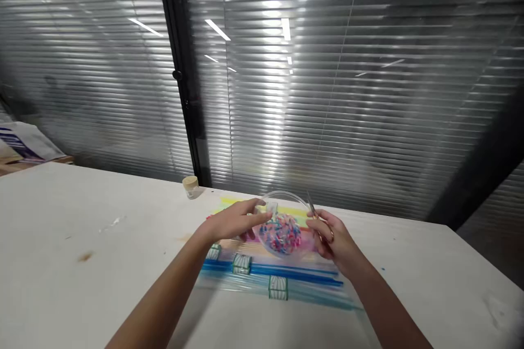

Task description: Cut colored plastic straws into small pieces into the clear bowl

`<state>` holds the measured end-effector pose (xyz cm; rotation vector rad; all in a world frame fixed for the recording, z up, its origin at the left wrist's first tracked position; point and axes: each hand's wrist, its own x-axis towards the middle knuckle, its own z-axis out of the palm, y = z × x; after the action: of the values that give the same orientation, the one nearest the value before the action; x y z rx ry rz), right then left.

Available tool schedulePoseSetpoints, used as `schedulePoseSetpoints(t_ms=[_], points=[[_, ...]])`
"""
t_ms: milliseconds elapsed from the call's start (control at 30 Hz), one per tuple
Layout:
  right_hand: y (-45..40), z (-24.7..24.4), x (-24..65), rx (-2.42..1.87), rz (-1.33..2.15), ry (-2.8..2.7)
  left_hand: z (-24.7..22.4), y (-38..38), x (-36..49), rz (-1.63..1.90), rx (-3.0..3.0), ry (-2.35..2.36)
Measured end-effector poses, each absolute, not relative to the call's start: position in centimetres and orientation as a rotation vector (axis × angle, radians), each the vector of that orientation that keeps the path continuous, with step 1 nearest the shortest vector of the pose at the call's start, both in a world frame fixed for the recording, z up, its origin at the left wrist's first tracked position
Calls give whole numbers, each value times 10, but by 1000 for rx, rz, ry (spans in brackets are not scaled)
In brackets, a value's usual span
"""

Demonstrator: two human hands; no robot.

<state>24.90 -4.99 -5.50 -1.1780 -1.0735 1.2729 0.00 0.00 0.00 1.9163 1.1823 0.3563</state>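
A clear round tub (282,237) with an arched handle holds many small pink, blue and white pieces. My left hand (241,221) is at the tub's left rim, thumb and fingers closing on its edge. In my right hand (333,234) is a pair of scissors (315,212), its fingers through the gold-coloured handles and the blades pointing up, just right of the tub. Under and around the tub lie bundles of long, thin coloured straws. A blue bundle (297,275) and a teal bundle (311,297) are nearest me, with yellow ones (229,202) behind.
Patterned paper labels (278,288) wrap the bundles. A small jar with a tan lid (190,185) stands at the white table's (123,262) back edge. Scraps of clear plastic (112,223) lie left. Behind the table is a glass wall with blinds (262,92). A printed bag (28,142) sits far left.
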Motion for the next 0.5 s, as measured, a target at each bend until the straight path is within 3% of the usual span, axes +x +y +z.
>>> schedulePoseSetpoints(t_ms=[167,367,500], points=[[-27,-30,255,-1123,1219,-1244,18,-1,-23,581,1779,1279],[-22,-33,321,-1623,771,-1626,39,-2,-87,480,1749,1523],[-21,-40,353,-1869,478,-1594,39,-3,-123,444,1704,1664]])
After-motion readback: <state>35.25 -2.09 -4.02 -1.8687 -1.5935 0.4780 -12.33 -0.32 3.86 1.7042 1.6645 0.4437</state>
